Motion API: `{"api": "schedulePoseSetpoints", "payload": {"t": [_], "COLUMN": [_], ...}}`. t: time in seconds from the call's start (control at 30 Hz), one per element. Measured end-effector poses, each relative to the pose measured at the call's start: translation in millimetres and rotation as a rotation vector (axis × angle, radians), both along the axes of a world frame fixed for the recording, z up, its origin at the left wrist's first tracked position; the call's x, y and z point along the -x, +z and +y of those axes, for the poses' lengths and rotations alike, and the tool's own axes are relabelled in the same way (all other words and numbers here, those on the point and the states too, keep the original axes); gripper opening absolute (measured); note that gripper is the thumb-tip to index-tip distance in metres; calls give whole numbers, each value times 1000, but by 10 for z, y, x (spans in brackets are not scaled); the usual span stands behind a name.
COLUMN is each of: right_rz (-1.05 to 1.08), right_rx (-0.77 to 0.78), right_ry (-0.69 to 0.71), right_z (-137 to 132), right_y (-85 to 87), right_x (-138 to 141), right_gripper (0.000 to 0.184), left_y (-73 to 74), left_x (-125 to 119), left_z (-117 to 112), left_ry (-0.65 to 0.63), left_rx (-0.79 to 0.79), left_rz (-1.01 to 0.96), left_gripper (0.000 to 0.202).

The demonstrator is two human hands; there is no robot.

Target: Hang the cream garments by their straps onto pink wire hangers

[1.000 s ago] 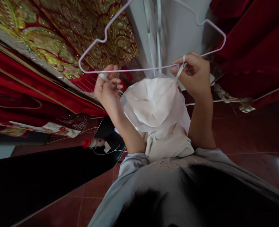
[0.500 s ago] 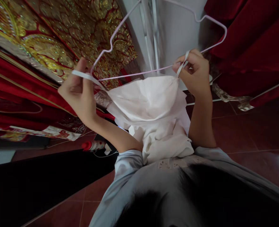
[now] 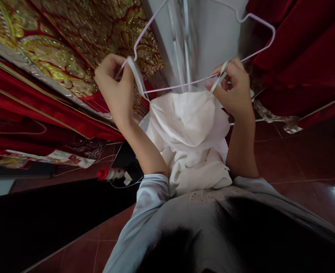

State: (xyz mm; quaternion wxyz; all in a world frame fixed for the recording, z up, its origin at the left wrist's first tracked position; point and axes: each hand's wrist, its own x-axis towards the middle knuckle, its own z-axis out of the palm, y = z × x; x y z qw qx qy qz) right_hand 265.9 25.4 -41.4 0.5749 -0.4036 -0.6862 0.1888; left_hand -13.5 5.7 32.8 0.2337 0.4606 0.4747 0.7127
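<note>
A thin lilac clothes hanger (image 3: 181, 86) spans between my hands above a white garment (image 3: 184, 117) that hangs down and bunches against my body. My left hand (image 3: 115, 85) is closed around the hanger's left end, and the garment's left strap (image 3: 137, 77) loops over the hanger beside my thumb. On the other side, my right hand (image 3: 232, 85) is closed, with the right strap (image 3: 220, 76) caught at its thumb and forefinger. The hanger's lower bar runs to those same fingers, and its right shoulder rises beyond them. The hanger's top lies outside the picture.
Gold sequined and red garments (image 3: 79, 45) hang at the left; dark red cloth (image 3: 304, 57) hangs at the right. A pale wall with metal poles (image 3: 187, 41) stands ahead. On a black surface (image 3: 56, 220) lies a red-capped bottle (image 3: 110, 174), with a thin white cable beside it.
My left hand has moved right and slightly up, onto the hanger's end. The left strap has passed from across my fingers to the hanger. My right hand has barely moved.
</note>
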Motion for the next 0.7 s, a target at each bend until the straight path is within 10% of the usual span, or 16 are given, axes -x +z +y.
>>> {"api": "schedulePoseSetpoints", "payload": {"t": [0.17,0.4,0.7], "right_rz": [-54,-59,119], "right_rx": [15,-5,-20], "right_ry": [9,25,-170], "right_z": [8,37,295], "right_y": [-39,-46,-334], "right_x": [5,14,-167], "right_gripper": [42,42,31], "left_y": [-130,-587,-569], "left_x": [112,-190,-507], "left_z": [-25,153,103], "left_ry": [-137,175,-121], "left_rx": [-191,-103,-67], "left_rz": [319,-580,-551], "left_gripper": [40,16,46]}}
